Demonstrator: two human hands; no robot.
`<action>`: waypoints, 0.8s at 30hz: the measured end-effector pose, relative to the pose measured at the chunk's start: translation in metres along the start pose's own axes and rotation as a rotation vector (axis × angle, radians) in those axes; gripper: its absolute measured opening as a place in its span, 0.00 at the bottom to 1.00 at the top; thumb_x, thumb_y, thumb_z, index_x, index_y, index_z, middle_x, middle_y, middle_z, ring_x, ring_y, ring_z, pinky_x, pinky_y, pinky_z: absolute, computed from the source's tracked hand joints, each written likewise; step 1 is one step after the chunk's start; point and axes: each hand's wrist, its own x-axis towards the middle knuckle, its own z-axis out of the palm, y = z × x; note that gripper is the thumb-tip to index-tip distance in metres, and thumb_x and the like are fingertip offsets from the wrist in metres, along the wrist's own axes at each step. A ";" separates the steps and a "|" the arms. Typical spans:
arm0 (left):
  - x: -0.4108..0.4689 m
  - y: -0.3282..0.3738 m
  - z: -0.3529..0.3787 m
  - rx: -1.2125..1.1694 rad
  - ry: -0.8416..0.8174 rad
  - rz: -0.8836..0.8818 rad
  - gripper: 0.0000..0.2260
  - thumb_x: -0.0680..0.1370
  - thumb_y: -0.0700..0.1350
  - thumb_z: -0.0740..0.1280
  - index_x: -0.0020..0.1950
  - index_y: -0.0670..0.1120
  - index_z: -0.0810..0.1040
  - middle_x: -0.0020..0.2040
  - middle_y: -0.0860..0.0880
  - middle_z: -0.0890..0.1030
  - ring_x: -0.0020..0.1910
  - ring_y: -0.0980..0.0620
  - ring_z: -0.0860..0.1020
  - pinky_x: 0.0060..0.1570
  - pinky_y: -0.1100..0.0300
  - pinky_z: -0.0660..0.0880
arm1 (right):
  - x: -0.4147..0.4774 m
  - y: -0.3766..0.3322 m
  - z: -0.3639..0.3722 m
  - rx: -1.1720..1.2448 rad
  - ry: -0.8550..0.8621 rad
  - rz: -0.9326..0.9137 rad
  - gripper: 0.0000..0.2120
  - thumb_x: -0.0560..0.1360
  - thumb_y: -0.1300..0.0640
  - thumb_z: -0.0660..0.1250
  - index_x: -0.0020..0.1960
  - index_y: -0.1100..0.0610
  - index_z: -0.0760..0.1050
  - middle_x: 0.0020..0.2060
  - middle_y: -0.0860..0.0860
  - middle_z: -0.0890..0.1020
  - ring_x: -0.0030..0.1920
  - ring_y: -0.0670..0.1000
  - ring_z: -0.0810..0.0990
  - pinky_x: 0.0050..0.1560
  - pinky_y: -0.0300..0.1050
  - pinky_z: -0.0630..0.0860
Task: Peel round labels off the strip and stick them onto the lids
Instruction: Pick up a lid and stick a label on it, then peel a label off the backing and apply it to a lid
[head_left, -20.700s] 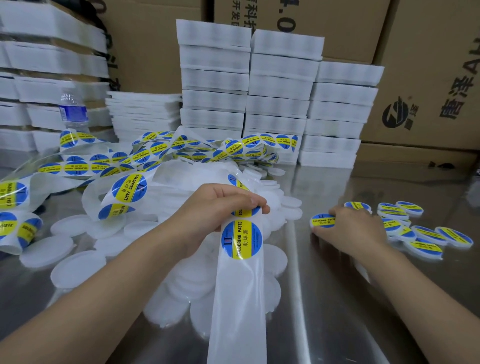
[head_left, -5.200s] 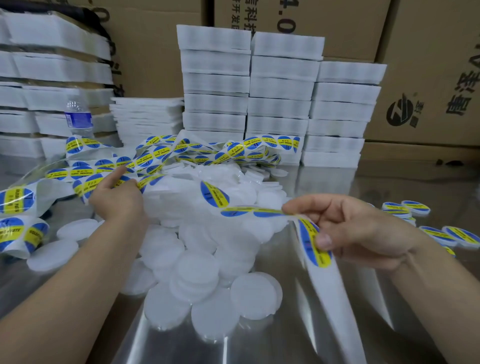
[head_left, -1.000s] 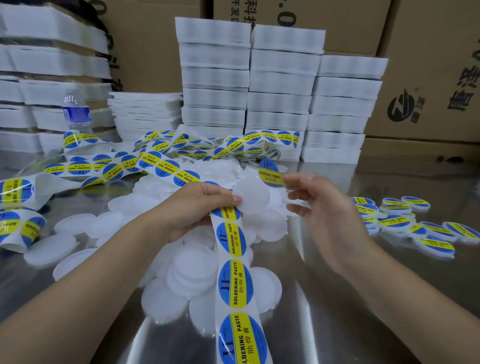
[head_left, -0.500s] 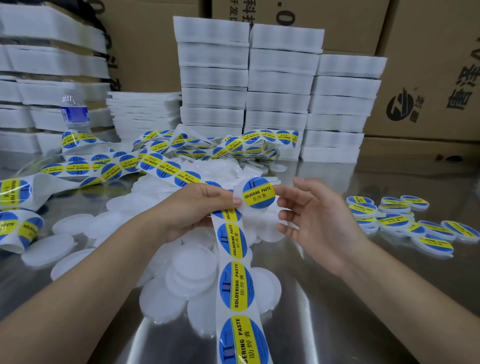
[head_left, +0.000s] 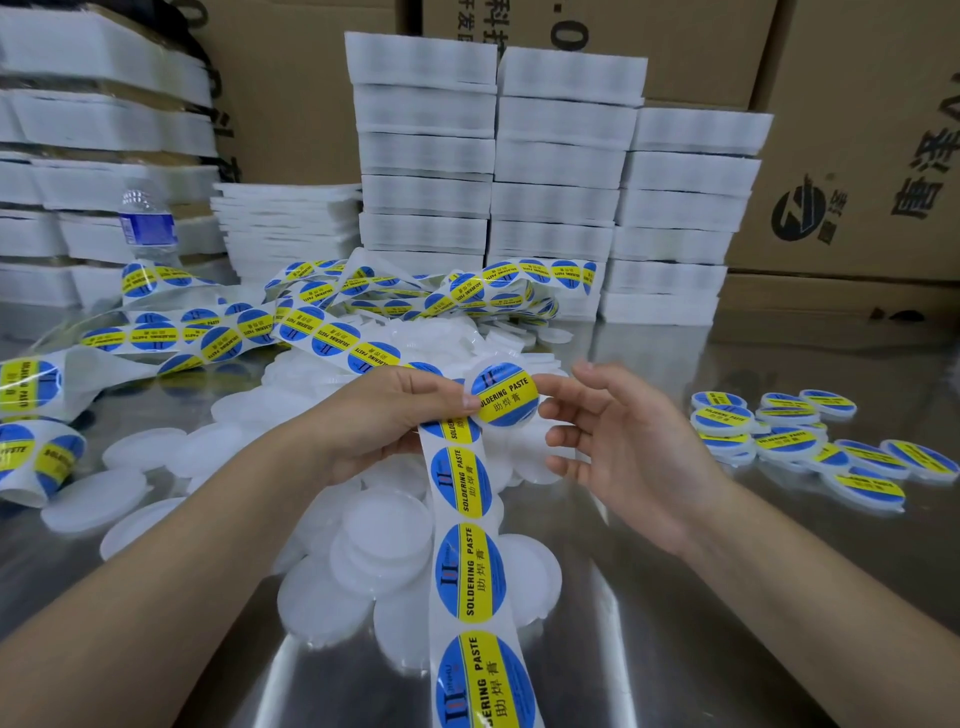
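Left hand (head_left: 384, 415) pinching label strip (head_left: 467, 561) and labelled lid (head_left: 506, 397) above pile of white lids (head_left: 384, 530), right hand (head_left: 623, 457) released, finished lids (head_left: 800, 441) right of pile.

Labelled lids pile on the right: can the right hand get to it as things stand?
Likely yes. The right hand is open, gripping nothing, and only bare table lies between it and the labelled lids pile. The left hand pinches the label strip and one labelled lid.

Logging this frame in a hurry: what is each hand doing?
Left hand: grips the label strip, thumb pinning the labelled lid.
Right hand: open, fingers straight, at the lid's edge.
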 end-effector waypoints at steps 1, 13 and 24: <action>0.000 0.000 0.000 -0.001 0.001 0.001 0.10 0.60 0.50 0.73 0.37 0.47 0.86 0.37 0.47 0.85 0.33 0.55 0.82 0.32 0.65 0.77 | 0.000 0.000 0.000 -0.001 0.000 0.000 0.19 0.62 0.44 0.66 0.46 0.54 0.83 0.36 0.48 0.77 0.34 0.46 0.72 0.39 0.43 0.70; 0.001 -0.001 -0.001 -0.004 -0.013 0.011 0.11 0.60 0.51 0.74 0.37 0.47 0.86 0.38 0.47 0.85 0.33 0.55 0.82 0.33 0.66 0.77 | 0.001 0.000 -0.001 -0.014 0.003 0.000 0.19 0.63 0.45 0.65 0.49 0.54 0.82 0.35 0.47 0.77 0.33 0.46 0.73 0.38 0.42 0.71; 0.001 -0.001 -0.001 -0.012 -0.009 0.002 0.11 0.59 0.50 0.74 0.37 0.46 0.86 0.38 0.47 0.85 0.33 0.55 0.82 0.33 0.66 0.77 | 0.001 0.001 -0.001 -0.022 0.002 -0.009 0.20 0.64 0.46 0.65 0.51 0.54 0.82 0.35 0.47 0.77 0.33 0.45 0.73 0.37 0.41 0.71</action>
